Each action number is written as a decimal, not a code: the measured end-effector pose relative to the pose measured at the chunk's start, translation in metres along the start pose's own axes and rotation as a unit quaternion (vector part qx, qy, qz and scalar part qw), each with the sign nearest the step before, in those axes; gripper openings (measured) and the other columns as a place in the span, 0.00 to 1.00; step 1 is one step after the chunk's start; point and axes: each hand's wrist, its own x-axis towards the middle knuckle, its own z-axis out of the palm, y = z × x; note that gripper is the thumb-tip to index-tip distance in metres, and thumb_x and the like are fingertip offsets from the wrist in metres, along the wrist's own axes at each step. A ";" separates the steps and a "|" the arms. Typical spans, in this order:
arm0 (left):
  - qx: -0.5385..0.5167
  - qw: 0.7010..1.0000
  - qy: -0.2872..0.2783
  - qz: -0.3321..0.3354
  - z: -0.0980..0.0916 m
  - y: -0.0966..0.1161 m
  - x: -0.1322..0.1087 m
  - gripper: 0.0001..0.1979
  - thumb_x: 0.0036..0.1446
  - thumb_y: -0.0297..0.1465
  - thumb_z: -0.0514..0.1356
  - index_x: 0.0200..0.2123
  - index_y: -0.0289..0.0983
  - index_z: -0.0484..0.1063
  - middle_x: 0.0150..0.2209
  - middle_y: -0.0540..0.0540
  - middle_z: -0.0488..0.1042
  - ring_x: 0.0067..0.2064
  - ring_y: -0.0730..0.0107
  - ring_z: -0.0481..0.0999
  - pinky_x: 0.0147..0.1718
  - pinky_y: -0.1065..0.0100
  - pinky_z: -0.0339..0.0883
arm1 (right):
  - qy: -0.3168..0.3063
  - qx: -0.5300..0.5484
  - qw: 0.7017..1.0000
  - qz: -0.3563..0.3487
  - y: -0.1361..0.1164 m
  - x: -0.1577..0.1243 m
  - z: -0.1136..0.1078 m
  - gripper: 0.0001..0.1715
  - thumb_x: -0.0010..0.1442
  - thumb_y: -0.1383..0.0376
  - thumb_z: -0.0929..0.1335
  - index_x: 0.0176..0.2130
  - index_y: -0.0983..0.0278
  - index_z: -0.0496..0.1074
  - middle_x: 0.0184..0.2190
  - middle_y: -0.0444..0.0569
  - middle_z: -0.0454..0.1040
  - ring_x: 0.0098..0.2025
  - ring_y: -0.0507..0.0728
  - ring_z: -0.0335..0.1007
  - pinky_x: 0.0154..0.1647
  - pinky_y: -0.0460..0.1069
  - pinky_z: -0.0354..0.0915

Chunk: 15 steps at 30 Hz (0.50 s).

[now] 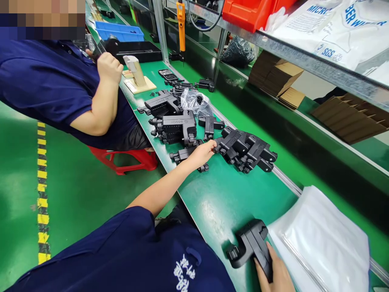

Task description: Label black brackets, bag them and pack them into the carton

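My right hand point(278, 269) grips a black plastic clamp bracket point(253, 243) with a ridged knob at one end, held just above the near part of the green bench. My left hand point(204, 154) is stretched far forward, its fingers closed on the near end of a black bracket at the edge of a pile of like brackets point(251, 152). The fingertips are partly hidden there. Beside that hand, another bracket point(185, 154) lies partly behind it. Further left sits a stack of brackets marked BOSCH point(178, 125).
A stack of clear plastic bags point(328, 239) lies at the right. A co-worker point(60, 81) sits at the left on a red stool point(121, 160). Overhead runs a metal shelf point(304, 54) with a red bin point(247, 14). An orange screwdriver point(181, 26) hangs at the back.
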 end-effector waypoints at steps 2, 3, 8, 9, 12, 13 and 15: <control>0.008 1.000 -0.007 0.006 -0.001 0.002 -0.002 0.16 0.54 0.21 0.56 0.46 0.38 0.66 0.35 0.50 0.70 0.37 0.68 0.71 0.40 0.66 0.65 | 0.007 -0.003 1.000 -0.010 0.001 0.000 0.001 0.33 0.66 0.44 0.52 0.60 0.59 0.58 0.51 0.54 0.74 0.49 0.65 0.74 0.41 0.56 0.71; 0.010 1.000 -0.010 0.009 -0.002 0.004 -0.003 0.16 0.54 0.23 0.57 0.47 0.38 0.66 0.37 0.49 0.71 0.38 0.67 0.71 0.40 0.66 0.66 | 0.011 -0.005 1.000 -0.015 0.001 0.000 0.001 0.33 0.66 0.44 0.53 0.60 0.59 0.59 0.50 0.54 0.74 0.48 0.65 0.74 0.41 0.56 0.71; 0.065 0.997 -0.024 0.045 0.001 0.009 -0.003 0.25 0.56 0.24 0.58 0.57 0.43 0.64 0.48 0.46 0.71 0.43 0.64 0.73 0.44 0.66 0.66 | 0.016 -0.011 1.000 -0.019 0.001 0.000 0.001 0.33 0.66 0.44 0.53 0.60 0.59 0.59 0.48 0.54 0.74 0.47 0.65 0.75 0.40 0.56 0.71; 0.083 0.995 -0.023 0.051 0.002 0.010 -0.002 0.25 0.56 0.24 0.58 0.57 0.45 0.65 0.47 0.46 0.71 0.43 0.64 0.73 0.43 0.66 0.66 | 0.016 -0.010 1.000 -0.018 0.001 0.000 0.001 0.33 0.66 0.44 0.53 0.60 0.59 0.59 0.48 0.54 0.75 0.47 0.65 0.75 0.40 0.56 0.71; 0.090 0.993 -0.004 0.073 -0.001 0.017 0.005 0.19 0.58 0.26 0.59 0.53 0.43 0.71 0.41 0.48 0.71 0.39 0.66 0.73 0.41 0.68 0.66 | 0.016 -0.003 1.000 -0.014 0.002 0.000 0.002 0.33 0.66 0.44 0.54 0.61 0.59 0.59 0.48 0.53 0.75 0.46 0.65 0.75 0.40 0.57 0.71; 0.077 0.994 0.008 0.083 -0.003 0.020 0.008 0.16 0.58 0.27 0.59 0.50 0.42 0.73 0.39 0.48 0.71 0.37 0.67 0.72 0.41 0.68 0.66 | 0.017 -0.001 1.000 -0.012 0.002 0.000 0.003 0.32 0.66 0.45 0.54 0.61 0.58 0.59 0.48 0.53 0.75 0.46 0.65 0.75 0.40 0.57 0.71; 0.042 0.994 0.030 0.098 -0.007 0.028 0.015 0.13 0.58 0.28 0.60 0.47 0.40 0.75 0.36 0.49 0.71 0.34 0.69 0.71 0.39 0.69 0.65 | 0.025 0.001 1.000 -0.013 0.004 0.000 0.005 0.32 0.66 0.45 0.54 0.61 0.58 0.59 0.49 0.53 0.74 0.47 0.65 0.75 0.40 0.57 0.71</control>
